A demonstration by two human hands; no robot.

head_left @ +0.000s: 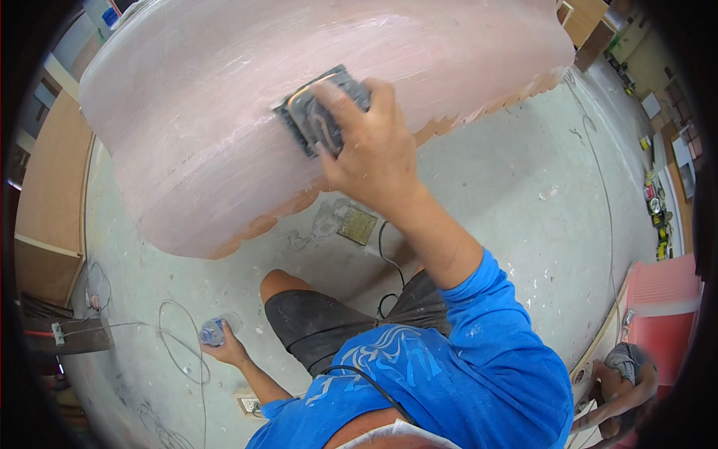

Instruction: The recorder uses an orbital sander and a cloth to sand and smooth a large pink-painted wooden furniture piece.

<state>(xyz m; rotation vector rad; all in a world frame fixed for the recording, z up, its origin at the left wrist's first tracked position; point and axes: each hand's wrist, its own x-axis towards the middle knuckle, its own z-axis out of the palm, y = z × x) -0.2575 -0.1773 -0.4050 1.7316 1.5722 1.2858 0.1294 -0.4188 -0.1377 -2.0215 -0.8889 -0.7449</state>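
Two hands busy: right hand (374, 146) clamps a grey sanding block (321, 112) flat against the big pink curved form (194, 127) overhead; left hand (224, 346), low by the concrete floor (516, 194), wraps a small plastic bottle (212, 331).

- Head view: worn on the head, faces steeply down over the person's own torso.
- Range: close to the raised right hand (372, 153); concrete floor (508, 187) lies farther below.

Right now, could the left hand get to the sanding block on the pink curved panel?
Probably not without letting go: the left hand is low, holding a small bottle, and the right hand covers the sanding block on the pink panel.
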